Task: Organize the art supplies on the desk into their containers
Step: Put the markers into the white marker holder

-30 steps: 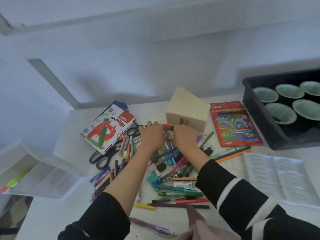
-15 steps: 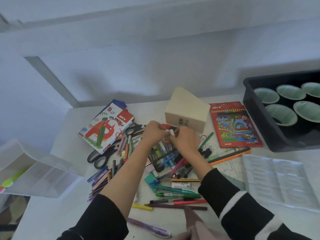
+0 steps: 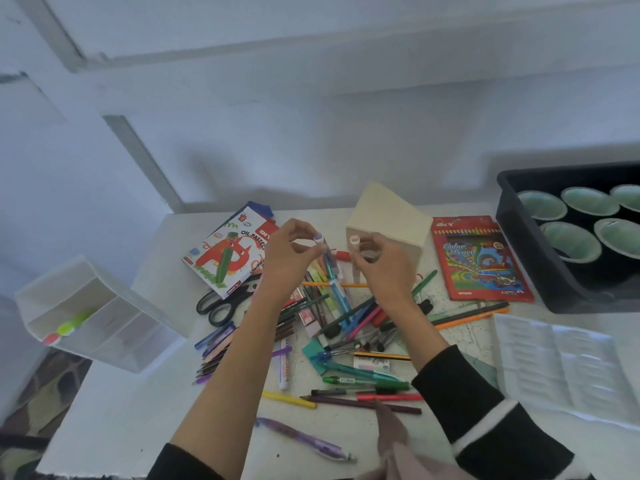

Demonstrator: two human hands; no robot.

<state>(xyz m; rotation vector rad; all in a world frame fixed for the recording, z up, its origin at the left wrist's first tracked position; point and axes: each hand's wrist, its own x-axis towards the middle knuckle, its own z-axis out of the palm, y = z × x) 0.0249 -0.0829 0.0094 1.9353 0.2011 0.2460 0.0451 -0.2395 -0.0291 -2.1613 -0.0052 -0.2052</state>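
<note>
Both hands had risen off the heap and drawn apart since half a second earlier, when they were pressed together low over the pens.

At far left a clear organiser (image 3: 86, 306) sat tilted at the tabletop (image 3: 121, 410) edge, with a green highlighter (image 3: 74, 322) lying in one compartment. To its right lay an oil pastels box (image 3: 228, 258), and black scissors (image 3: 221, 304) just near of it. The left hand (image 3: 287, 251) hovered above these, its thumb and fingertips curled in a pinch on a slim marker (image 3: 325, 258). The marker had a round, pale lilac end turned up and a teal-tinted body slanting down towards the heap.

Below and between the hands sprawled the pile of pens (image 3: 346, 317), a loose mix of green, pink, orange, blue and dark barrels crossing one another. A purple pen (image 3: 304, 439) lay apart at the near edge.

The right hand (image 3: 384, 265) was likewise curled, pinching a short pale piece (image 3: 354, 241) with a round whitish end; whether it was a cap I could not tell. Behind it stood a wooden box (image 3: 391, 220). Further right lay a red colour pencil pack (image 3: 478, 261), then a black tray (image 3: 512, 216) holding green cups (image 3: 571, 240), and nearer, a clear moulded insert (image 3: 561, 368).
</note>
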